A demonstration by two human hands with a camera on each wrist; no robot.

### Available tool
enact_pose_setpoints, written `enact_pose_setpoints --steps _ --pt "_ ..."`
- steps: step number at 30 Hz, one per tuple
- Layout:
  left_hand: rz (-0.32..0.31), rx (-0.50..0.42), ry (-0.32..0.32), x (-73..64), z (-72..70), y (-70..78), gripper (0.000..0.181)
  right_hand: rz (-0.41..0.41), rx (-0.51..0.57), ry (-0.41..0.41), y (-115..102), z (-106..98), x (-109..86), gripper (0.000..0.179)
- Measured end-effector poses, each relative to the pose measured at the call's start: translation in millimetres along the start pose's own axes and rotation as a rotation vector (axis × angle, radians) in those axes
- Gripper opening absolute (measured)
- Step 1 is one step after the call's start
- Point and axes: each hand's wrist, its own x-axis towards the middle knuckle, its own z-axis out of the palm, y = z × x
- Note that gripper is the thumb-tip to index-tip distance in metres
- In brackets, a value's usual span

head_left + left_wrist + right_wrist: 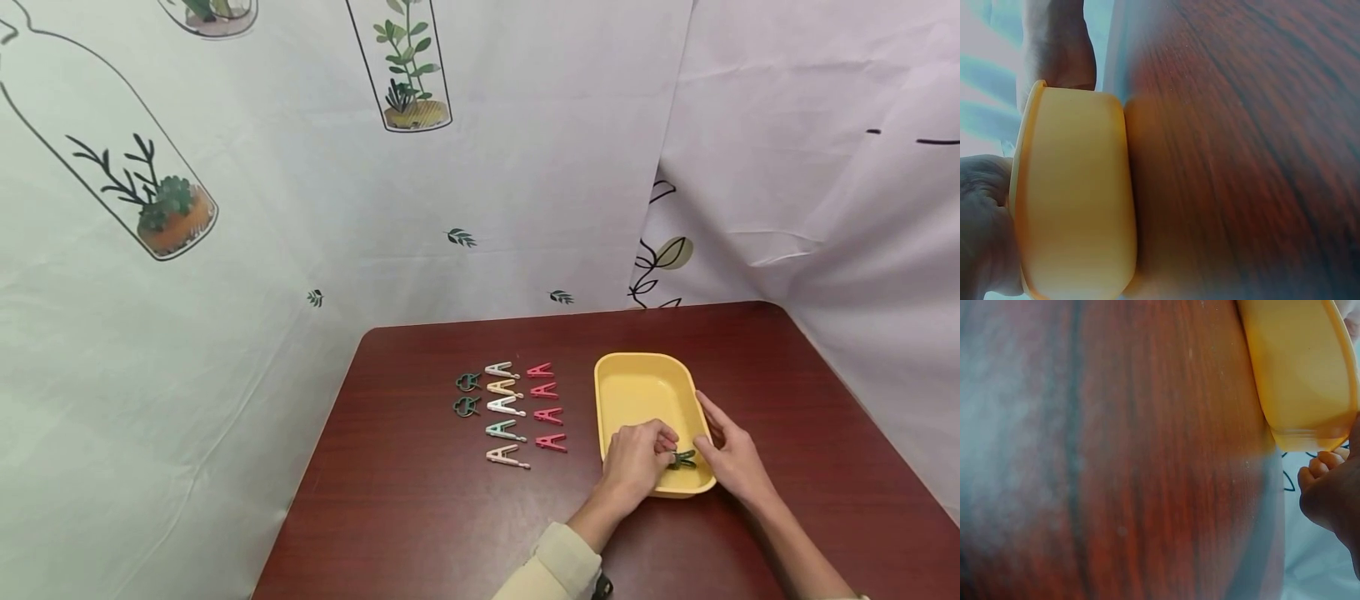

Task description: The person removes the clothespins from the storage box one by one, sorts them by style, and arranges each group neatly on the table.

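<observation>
A yellow tray (pixel 633 362) stands on the table's right half. Over its near end, my left hand (pixel 633 458) pinches a dark green clip (pixel 682 459) between thumb and fingers, low inside the tray. My right hand (pixel 738 462) grips the tray's right side, thumb at the rim and fingers along the outer wall. From the left wrist, the tray's outer wall (pixel 1079 187) fills the middle, with part of my left hand (pixel 985 231) at the left edge. In the right wrist view my right hand (pixel 1335 494) is beside the tray wall (pixel 1304 369).
Left of the tray, clothespins lie in columns on the brown table (pixel 420 517): several red clothespins (pixel 549 415), several pale ones including a white clothespin (pixel 506 406), and two green clips (pixel 467 407). A printed white curtain (pixel 525 183) hangs behind the table.
</observation>
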Motion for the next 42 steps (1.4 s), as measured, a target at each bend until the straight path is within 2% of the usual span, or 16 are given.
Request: enact_pose_setpoints --steps 8,12,17,23,28,32,36,38,42 --pt "-0.042 0.040 -0.048 1.8 -1.1 4.2 0.015 0.020 -0.002 0.001 -2.2 0.0 -0.2 0.070" --pt "-0.053 0.041 -0.048 1.4 -1.3 4.9 0.015 0.015 0.006 0.008 -1.8 0.9 0.0 0.069" --pt "-0.049 0.030 0.004 -0.8 0.1 2.8 0.016 0.014 0.009 0.013 -0.3 1.4 0.2 0.069" --pt "0.000 0.020 0.097 -3.6 -0.1 0.4 0.013 0.018 0.005 0.008 -0.7 1.1 0.9 0.069" --pt "0.044 0.022 0.142 -4.8 -0.3 -0.9 0.010 0.007 -0.004 0.008 -2.1 1.2 0.5 0.069" --pt "0.049 0.007 0.200 -5.3 -0.1 -2.0 0.010 0.000 0.002 0.017 0.0 1.8 0.6 0.069" --pt "0.017 -0.095 0.264 -5.1 -0.7 -2.3 0.011 -0.007 0.010 0.021 0.8 2.1 1.5 0.069" --pt "0.001 -0.203 0.283 -4.4 -1.5 -2.5 0.010 -0.010 0.018 0.014 0.2 1.9 1.1 0.069" --pt "-0.062 -0.478 0.279 -2.8 -4.6 -3.0 0.008 -0.006 0.033 0.001 -2.5 1.2 -0.2 0.069"
